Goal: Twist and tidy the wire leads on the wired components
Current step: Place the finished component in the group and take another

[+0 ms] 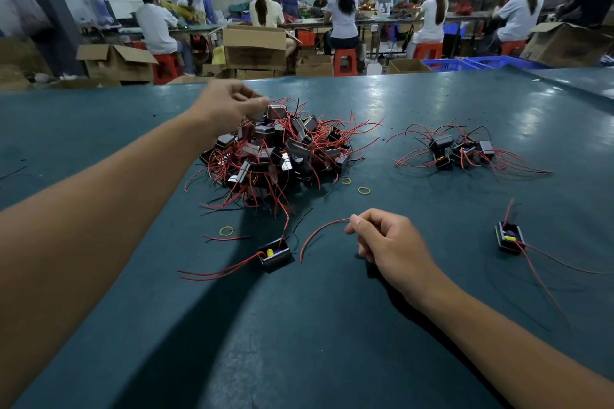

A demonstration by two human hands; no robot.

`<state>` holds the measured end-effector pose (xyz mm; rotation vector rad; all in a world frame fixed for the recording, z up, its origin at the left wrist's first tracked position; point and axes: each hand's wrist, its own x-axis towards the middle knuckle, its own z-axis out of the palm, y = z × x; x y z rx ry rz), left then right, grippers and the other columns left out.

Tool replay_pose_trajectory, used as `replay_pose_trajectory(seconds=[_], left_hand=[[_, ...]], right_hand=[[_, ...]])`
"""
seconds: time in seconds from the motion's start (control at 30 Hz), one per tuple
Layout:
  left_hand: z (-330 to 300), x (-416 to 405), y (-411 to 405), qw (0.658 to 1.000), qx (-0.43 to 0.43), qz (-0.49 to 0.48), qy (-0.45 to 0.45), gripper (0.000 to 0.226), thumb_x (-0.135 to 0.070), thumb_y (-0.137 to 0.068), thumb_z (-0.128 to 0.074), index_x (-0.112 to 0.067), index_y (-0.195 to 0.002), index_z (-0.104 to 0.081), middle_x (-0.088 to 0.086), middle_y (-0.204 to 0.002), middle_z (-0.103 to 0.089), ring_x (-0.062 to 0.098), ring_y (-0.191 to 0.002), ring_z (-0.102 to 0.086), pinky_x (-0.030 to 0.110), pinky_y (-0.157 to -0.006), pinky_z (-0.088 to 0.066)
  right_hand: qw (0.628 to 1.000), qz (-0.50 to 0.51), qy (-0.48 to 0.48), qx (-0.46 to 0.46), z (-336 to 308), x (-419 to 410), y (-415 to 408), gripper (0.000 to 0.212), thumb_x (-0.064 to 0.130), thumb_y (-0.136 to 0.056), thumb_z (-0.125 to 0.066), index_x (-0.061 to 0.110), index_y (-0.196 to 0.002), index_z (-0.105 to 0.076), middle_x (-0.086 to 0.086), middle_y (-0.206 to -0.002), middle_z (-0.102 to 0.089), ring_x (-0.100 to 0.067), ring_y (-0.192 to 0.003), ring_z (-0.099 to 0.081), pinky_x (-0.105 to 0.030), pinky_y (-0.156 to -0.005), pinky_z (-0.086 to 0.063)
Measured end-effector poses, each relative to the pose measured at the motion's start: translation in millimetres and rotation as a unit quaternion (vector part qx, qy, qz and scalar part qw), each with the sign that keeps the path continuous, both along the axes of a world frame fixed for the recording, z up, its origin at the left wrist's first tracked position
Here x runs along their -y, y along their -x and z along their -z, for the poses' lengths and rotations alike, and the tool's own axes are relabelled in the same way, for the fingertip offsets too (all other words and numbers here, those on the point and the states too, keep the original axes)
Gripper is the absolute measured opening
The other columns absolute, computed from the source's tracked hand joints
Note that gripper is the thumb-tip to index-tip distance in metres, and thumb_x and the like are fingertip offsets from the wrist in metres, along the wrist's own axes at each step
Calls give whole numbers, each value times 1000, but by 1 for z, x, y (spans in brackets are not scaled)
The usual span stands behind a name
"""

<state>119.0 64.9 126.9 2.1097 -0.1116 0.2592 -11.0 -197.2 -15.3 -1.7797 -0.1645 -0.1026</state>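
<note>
Components with red and black leads lie heaped in a pile [279, 149] at the middle of the teal bench [332, 325], where the left hand [229, 103] reaches its top, fingers curled round one unit. The right hand [385, 239] pinches a loose red wire [319, 232] near a single component [275, 254]. A smaller cluster [460, 151] sits to the right, another lone component [510, 237] nearer, and yellow rubber bands [364, 190] lie scattered about

Bare table [332, 325] near edge; big pile [275, 156] blocks centre, small cluster [460, 151] far right.
</note>
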Motion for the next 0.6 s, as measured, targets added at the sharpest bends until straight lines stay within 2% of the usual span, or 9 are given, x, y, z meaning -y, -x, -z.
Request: replay_pose_trajectory(seconds=[0.1,0.2,0.27,0.3,0.37,0.43,0.5,0.6], left_hand=[[-15,8,10,990,132,11,-49,13,-21,-89,-71,-14,-99,-65,-3,-91,-66,-1,-76,-64,18,-71,-54],[-28,22,34,964,250,32,-87,18,-24,-89,-72,-19,-103,-63,-14,-90,-64,-8,-75,-62,12,-71,-52],[-29,29,56,938,325,66,-105,20,-25,-88,-72,-21,-105,-63,-19,-93,-64,-6,-77,-63,12,-70,-52],[-26,31,64,934,333,86,-100,20,-24,-89,-72,-20,-106,-63,-17,-96,-66,-1,-77,-65,15,-68,-54],[-12,36,75,962,245,114,-40,21,-19,-89,-71,-13,-107,-63,-7,-102,-69,12,-73,-71,29,-64,-61],[5,39,79,984,147,100,25,23,-14,-89,-70,-8,-110,-62,3,-107,-69,22,-74,-72,44,-69,-62],[15,40,81,990,123,72,24,21,-14,-89,-70,-10,-109,-62,6,-107,-68,26,-77,-72,48,-76,-61],[22,46,84,988,128,83,-5,25,-26,-87,-74,-15,-106,-61,2,-102,-66,29,-78,-71,48,-72,-61]], right_hand=[[1000,-2,2,1,0,0,-1,27,29,-98,-57,18,-75,-67,4,-52,-53,-14,-51,-47,-34,-51,-47],[1000,-3,0,3,1,1,-1,27,30,-97,-57,18,-75,-67,4,-52,-54,-14,-50,-46,-32,-49,-46],[1000,-2,4,8,1,2,-2,28,31,-98,-56,19,-75,-67,2,-53,-55,-14,-48,-44,-28,-45,-41],[1000,-2,6,10,1,2,-2,29,31,-98,-56,19,-75,-67,2,-53,-55,-13,-47,-44,-25,-44,-39],[1000,-1,1,9,2,2,-3,29,32,-98,-56,20,-74,-67,2,-52,-55,-13,-47,-44,-24,-43,-39],[1000,-6,-7,5,2,2,-2,29,32,-98,-56,19,-74,-67,3,-53,-54,-13,-48,-45,-24,-43,-41],[1000,-9,-13,1,1,2,-2,29,31,-98,-56,19,-75,-67,3,-53,-54,-13,-48,-46,-24,-42,-40],[1000,-9,-28,-3,1,3,-2,27,29,-99,-56,16,-78,-67,0,-54,-56,-13,-48,-45,-23,-41,-38]])
